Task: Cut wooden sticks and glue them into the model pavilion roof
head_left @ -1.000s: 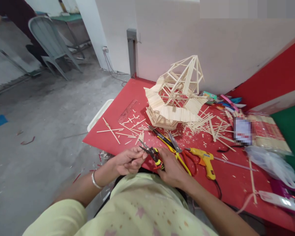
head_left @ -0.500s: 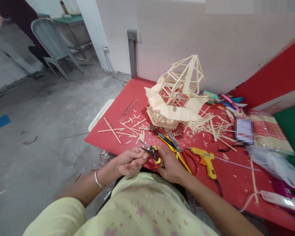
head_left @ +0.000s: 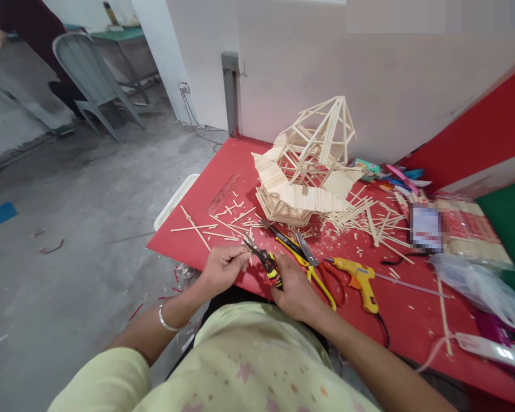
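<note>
My right hand [head_left: 294,286] grips a pair of pliers [head_left: 264,258] with dark slim jaws and yellow, black and red handles. The jaws point up and left, close to the fingertips of my left hand [head_left: 223,268]. Those fingertips are pinched together; whatever lies between them is too small to make out. Just beyond both hands, loose wooden sticks [head_left: 193,229] and short cut pieces are scattered on the red table [head_left: 184,252]. Behind them stands a model built of wooden sticks [head_left: 313,194], with a flared tier and an open pointed frame on top.
Right of my right hand lie a yellow glue gun [head_left: 360,277], yellow-handled cutters [head_left: 311,272] and a utility knife [head_left: 285,239]. A clear plastic bag [head_left: 476,286] and a stick pile [head_left: 373,217] are farther right. A chair [head_left: 88,80] and another person [head_left: 34,34] are at far left.
My left hand has turned over from palm up to knuckles up and moved slightly upward. The pliers have tilted, their jaws now more steeply up and left beside its fingertips.
</note>
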